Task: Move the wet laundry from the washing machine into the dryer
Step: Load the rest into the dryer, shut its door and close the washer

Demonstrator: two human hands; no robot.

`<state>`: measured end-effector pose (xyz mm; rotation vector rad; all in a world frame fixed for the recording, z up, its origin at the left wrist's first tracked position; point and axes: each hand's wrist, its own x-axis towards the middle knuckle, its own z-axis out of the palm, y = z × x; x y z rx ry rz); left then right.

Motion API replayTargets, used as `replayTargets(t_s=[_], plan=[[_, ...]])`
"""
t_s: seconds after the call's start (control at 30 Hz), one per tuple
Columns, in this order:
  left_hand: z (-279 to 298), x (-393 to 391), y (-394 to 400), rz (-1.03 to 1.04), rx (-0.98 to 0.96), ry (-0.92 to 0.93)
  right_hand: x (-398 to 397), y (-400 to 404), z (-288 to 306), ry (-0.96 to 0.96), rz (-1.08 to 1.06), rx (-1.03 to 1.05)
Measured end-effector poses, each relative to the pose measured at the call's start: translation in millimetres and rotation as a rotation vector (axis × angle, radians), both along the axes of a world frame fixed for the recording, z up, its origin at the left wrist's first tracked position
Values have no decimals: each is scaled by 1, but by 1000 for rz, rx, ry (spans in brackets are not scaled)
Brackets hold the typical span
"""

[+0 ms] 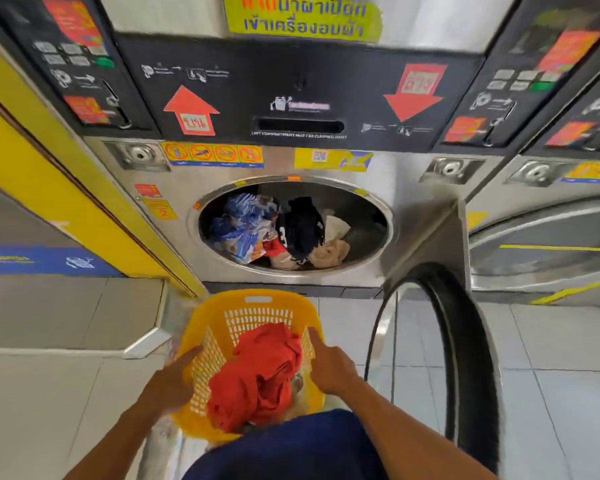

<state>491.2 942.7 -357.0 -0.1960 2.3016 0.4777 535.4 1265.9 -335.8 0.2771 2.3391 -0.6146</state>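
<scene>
A yellow plastic laundry basket (pixel 257 313) is held low in front of me, with a red garment (pixel 260 372) heaped inside it. My left hand (pixel 172 382) grips the basket's left wall. My right hand (pixel 329 365) grips its right rim. Straight ahead is the steel dryer (pixel 413 188) with its round opening uncovered. Inside the drum lie blue patterned cloth (pixel 243 223), a dark navy garment (pixel 302 226), a beige piece (pixel 329 252) and a bit of red fabric. The dryer door (pixel 465 341) hangs open to the right, its black seal facing me.
A yellow wall panel (pixel 49 174) runs along the left, with a blue sign below it. A second steel machine (pixel 548 244) with a shut door stands to the right. Control panels with red arrows sit above the opening. Pale floor tiles (pixel 42 410) spread underfoot.
</scene>
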Motion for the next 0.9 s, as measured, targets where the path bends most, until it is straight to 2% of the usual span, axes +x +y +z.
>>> replayTargets(t_s=[0.13,0.27,0.57,0.9], plan=[[7,-16,29,-48,19,2,-20,35,-12,-42,34,36],[8,-8,30,-28,-49,19,-43,37,-12,-60,120,61],[-9,30,-14,254,59,-14,-87,-18,-16,-82,318,56],[-48,35,-54,450,128,-66,-130,-71,-42,-147,433,130]])
